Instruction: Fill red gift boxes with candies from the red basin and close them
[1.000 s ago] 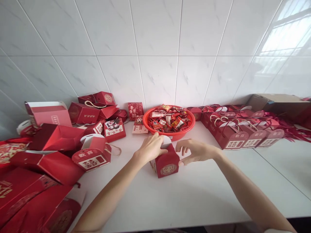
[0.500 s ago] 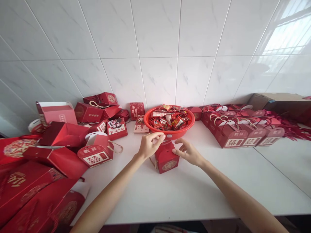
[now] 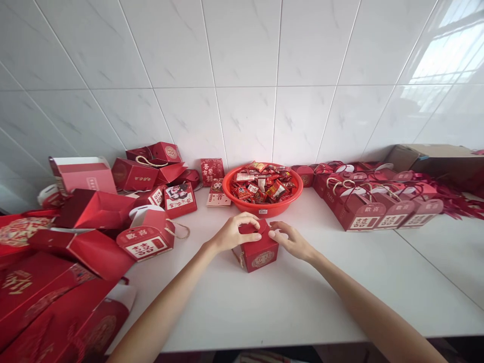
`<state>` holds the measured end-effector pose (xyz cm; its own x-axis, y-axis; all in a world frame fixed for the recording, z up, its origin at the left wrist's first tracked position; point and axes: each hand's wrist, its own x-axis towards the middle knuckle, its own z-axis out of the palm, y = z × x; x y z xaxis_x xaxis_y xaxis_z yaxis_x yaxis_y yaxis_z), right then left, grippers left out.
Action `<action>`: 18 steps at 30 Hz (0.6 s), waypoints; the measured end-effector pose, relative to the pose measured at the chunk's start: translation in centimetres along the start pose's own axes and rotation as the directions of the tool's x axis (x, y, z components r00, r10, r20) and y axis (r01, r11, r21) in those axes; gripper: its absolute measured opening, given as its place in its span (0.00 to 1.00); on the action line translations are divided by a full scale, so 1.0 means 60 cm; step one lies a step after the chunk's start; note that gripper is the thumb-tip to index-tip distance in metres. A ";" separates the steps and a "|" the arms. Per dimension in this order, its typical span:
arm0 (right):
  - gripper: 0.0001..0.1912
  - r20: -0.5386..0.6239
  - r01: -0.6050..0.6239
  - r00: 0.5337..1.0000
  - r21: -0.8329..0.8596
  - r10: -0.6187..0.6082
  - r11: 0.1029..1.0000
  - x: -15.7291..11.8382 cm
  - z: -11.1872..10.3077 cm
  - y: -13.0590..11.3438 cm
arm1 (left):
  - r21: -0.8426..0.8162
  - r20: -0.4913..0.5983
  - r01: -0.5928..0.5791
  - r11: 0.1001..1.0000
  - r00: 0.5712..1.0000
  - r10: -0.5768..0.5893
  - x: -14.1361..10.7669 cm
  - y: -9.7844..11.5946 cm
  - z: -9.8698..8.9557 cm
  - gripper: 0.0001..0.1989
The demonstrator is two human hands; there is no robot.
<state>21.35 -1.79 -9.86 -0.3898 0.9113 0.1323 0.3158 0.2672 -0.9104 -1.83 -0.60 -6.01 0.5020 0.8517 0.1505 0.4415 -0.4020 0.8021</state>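
A small red gift box (image 3: 261,254) with a gold round print stands upright on the white table in front of me. My left hand (image 3: 235,233) closes over the left part of its top, thumb on the near side and fingers curled over the flap. At the box's upper right edge, my right hand (image 3: 293,242) grips with thumb and bent fingers; the fingertips behind are partly hidden. A twisted cord handle (image 3: 239,258) hangs from the box's left side. Just behind stands an orange-red basin (image 3: 260,207) full of red-wrapped sweets (image 3: 264,184).
Several open and folded red boxes (image 3: 94,209) are heaped at the left. A box with a cord (image 3: 146,242) stands nearest on that side. Rows of closed gift boxes (image 3: 359,212) stand at the right, before a cardboard box (image 3: 434,154). A tiled wall (image 3: 245,116) rises behind.
My left hand has come down from above the box onto its top flap. My right hand has shifted slightly and stays at the right edge. The box keeps its place.
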 end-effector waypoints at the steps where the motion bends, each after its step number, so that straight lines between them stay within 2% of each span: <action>1: 0.30 -0.012 -0.005 1.000 0.019 0.005 1.000 0.000 0.000 0.000 | -0.004 -0.001 0.006 1.000 1.000 -0.006 0.000 -0.001 0.000 0.18; 6: 0.32 0.014 -0.159 0.987 0.218 0.159 0.963 0.004 -0.001 -0.004 | 0.002 -0.019 0.017 1.000 1.000 -0.017 0.003 -0.007 0.002 0.17; 13: 0.25 0.115 -0.161 0.986 0.453 0.122 0.877 0.016 -0.018 -0.020 | 0.014 -0.062 0.053 0.999 0.997 -0.052 0.007 -0.008 0.000 0.14; 18: 0.18 0.134 -0.183 0.982 0.572 0.130 0.800 0.028 -0.038 -0.046 | -0.024 -0.063 0.038 0.999 0.997 -0.039 0.008 -0.010 -0.001 0.13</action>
<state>21.78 -0.28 -6.26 -0.4578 0.8881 -0.0406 -0.1707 -0.1327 -0.9763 -1.88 0.08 -6.37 0.4367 0.8862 0.1545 0.4420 -0.3610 0.8212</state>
